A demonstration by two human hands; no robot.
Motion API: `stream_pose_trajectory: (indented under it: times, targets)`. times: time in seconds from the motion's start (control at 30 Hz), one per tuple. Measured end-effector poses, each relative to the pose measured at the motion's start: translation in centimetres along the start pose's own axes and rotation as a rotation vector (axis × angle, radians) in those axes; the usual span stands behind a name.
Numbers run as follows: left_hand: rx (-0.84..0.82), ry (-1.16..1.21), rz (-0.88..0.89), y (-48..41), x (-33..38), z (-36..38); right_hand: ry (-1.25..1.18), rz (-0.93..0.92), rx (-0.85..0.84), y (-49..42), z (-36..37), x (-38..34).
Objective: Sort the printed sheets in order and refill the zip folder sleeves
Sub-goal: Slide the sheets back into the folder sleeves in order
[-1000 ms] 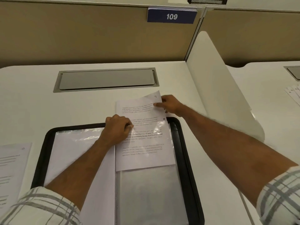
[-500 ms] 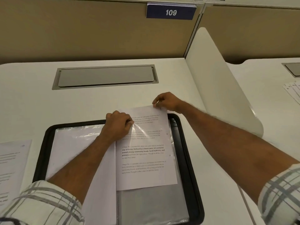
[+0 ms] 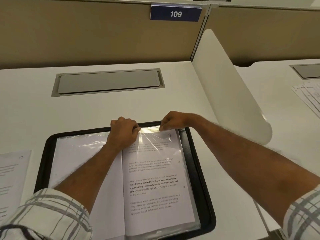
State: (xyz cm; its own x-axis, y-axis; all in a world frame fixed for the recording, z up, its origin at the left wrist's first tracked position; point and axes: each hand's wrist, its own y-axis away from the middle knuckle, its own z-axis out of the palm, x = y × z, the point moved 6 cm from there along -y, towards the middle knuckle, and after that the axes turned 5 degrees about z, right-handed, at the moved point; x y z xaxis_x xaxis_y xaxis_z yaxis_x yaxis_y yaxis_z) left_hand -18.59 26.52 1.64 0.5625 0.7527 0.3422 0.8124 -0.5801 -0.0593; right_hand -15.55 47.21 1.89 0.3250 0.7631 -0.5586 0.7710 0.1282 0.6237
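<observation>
A black zip folder [image 3: 199, 161] lies open on the white desk. Its right-hand clear sleeve [image 3: 152, 135] holds a printed sheet [image 3: 155, 184] marked 9 at its top right corner. The sheet lies almost fully inside the sleeve. My left hand [image 3: 123, 134] pinches the sleeve's top edge at its left end. My right hand [image 3: 170, 121] pinches the top edge further right, beside the sheet's top. The left-hand sleeves [image 3: 78, 158] lie flat under my left forearm.
Another printed sheet [image 3: 12, 179] marked 10 lies on the desk left of the folder. A grey cable hatch [image 3: 108, 82] sits behind the folder. A white curved divider [image 3: 228, 87] stands on the right. More papers [image 3: 310, 96] lie on the neighbouring desk.
The sheet has slid down into the right sleeve, from sticking out well above the folder to lying almost fully inside. My right hand came down with its top edge.
</observation>
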Motion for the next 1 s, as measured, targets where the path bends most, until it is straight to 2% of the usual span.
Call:
stream_pose_trajectory:
  times: [0.17,0.23,0.43,0.7,0.93,1.0]
  targets:
    - [0.068,0.065,0.019,1.4,-0.1,-0.1,-0.494,-0.001,0.228,1.2,0.0,1.8]
    - [0.076,0.092,0.036,2.6,0.0,-0.1,-0.615,0.022,0.304,2.5,0.6,2.7]
    - [0.120,0.129,0.101,9.3,0.9,-0.3,-0.914,0.084,0.330,7.2,4.2,5.0]
    - [-0.035,0.041,0.169,14.6,1.2,2.2,-0.972,0.142,0.415,12.3,10.9,6.3]
    - [-0.217,-0.024,0.168,15.4,1.7,2.9,-0.794,0.108,0.518,15.1,13.3,4.4]
    - [-0.199,0.003,0.159,15.6,1.9,2.5,-0.792,0.091,0.530,16.0,13.6,3.6]
